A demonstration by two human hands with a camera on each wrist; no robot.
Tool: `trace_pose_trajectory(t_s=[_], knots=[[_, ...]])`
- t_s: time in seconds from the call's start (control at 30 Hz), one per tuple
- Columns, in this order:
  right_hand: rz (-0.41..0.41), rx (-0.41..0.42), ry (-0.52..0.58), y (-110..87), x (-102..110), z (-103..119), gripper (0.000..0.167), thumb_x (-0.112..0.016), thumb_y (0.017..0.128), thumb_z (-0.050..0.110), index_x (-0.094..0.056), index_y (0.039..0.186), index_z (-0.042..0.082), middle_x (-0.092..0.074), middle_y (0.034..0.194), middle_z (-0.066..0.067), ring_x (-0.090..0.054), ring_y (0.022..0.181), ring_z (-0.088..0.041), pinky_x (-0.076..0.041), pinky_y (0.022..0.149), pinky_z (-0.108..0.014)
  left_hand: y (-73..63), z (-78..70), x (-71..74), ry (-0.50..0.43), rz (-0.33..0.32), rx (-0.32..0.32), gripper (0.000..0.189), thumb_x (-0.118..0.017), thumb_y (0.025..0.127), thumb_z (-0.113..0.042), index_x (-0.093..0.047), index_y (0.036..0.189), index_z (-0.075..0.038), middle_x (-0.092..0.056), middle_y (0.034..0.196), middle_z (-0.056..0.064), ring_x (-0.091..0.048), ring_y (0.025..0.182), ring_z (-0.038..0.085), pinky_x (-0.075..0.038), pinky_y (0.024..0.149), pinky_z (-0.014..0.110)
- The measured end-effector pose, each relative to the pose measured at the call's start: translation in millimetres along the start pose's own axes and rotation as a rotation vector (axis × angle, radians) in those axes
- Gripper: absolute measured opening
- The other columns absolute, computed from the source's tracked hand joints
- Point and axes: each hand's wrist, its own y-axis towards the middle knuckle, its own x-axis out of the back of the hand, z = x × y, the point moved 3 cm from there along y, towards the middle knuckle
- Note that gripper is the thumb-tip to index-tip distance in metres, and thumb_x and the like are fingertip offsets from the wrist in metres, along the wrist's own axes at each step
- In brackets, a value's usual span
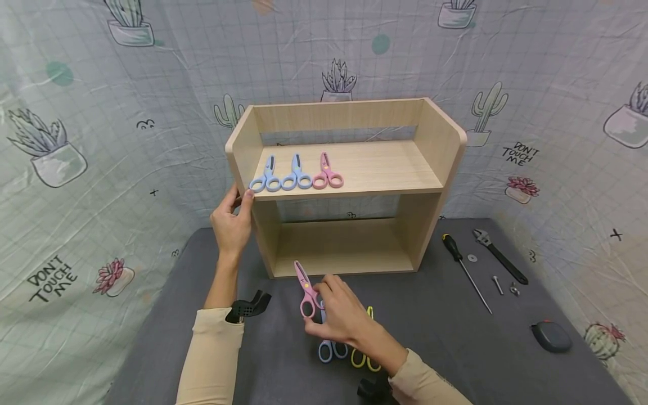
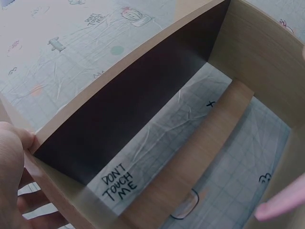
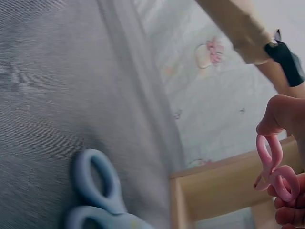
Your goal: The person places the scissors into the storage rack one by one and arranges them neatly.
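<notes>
My left hand (image 1: 232,222) grips the left side panel of a small two-tier wooden shelf (image 1: 385,163), thumb at the front edge and fingers round the outside. My right hand (image 1: 346,315) holds pink scissors (image 1: 305,284) by the handle loops, blades pointing up toward the shelf, above the grey table. Under that hand lie blue scissors (image 3: 114,202) and yellow scissors (image 1: 370,311), both partly hidden by it. On the upper tier, blue scissors (image 1: 270,167), a second blue pair (image 1: 296,167) and another pink pair (image 1: 325,167) lie in a row from the left, handles toward the front.
To the right of the shelf lie a screwdriver (image 1: 458,256), a washer (image 1: 472,258), an adjustable wrench (image 1: 501,257), a bolt (image 1: 498,285) and a small metal part (image 1: 514,289). A dark rounded tape measure (image 1: 552,336) sits nearer the right edge. Patterned cloth (image 1: 167,129) hangs behind.
</notes>
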Motion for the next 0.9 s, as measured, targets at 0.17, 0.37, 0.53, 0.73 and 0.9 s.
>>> trace_pose_trajectory(t_s=[0.17,0.37,0.53,0.73,0.9], knots=[[-0.018,-0.018,0.007,6.5,16,-1,0.050,-0.075,0.070,0.046,-0.067,0.104,0.011,-0.050,0.095,0.005,-0.044,0.085,-0.008,-0.040,0.071,-0.022,-0.6,-2.6,-0.5,-0.002,-0.006,0.009,0.036,-0.066,0.098,-0.025,-0.067,0.132,-0.014,-0.073,0.119,0.015,-0.071,0.102,0.026,-0.049,0.072,0.007],[-0.033,-0.016,0.015,15.6,37,-1,0.051,-0.076,0.071,0.045,-0.067,0.107,0.010,-0.050,0.094,0.003,-0.043,0.084,-0.009,-0.039,0.070,-0.022,-4.9,-24.3,0.8,-0.002,-0.001,0.018,0.036,-0.063,0.099,-0.015,-0.065,0.133,-0.004,-0.071,0.121,0.022,-0.070,0.104,0.034,-0.047,0.073,0.006],[-0.105,0.033,0.044,21.6,53,0,0.050,-0.077,0.071,0.042,-0.066,0.107,0.009,-0.053,0.096,0.002,-0.045,0.085,-0.010,-0.041,0.070,-0.023,-7.6,-36.4,3.0,0.005,0.002,0.018,0.036,-0.063,0.099,-0.015,-0.065,0.133,-0.005,-0.071,0.120,0.022,-0.069,0.104,0.035,-0.047,0.073,0.007],[-0.171,0.087,0.064,28.4,74,3,0.050,-0.077,0.071,0.038,-0.065,0.107,0.007,-0.054,0.097,-0.001,-0.048,0.087,-0.013,-0.043,0.073,-0.025,-7.3,-35.8,2.7,-0.006,0.000,0.006,0.036,-0.064,0.098,-0.013,-0.065,0.132,-0.003,-0.071,0.118,0.023,-0.070,0.103,0.036,-0.046,0.072,0.005],[-0.221,0.118,0.060,37.1,92,3,0.052,-0.079,0.070,0.037,-0.066,0.107,0.004,-0.055,0.097,-0.003,-0.049,0.088,-0.015,-0.043,0.073,-0.027,-6.4,-34.6,2.3,-0.007,-0.004,-0.002,0.035,-0.064,0.098,-0.012,-0.066,0.132,-0.003,-0.071,0.117,0.025,-0.070,0.103,0.037,-0.046,0.073,0.005]])
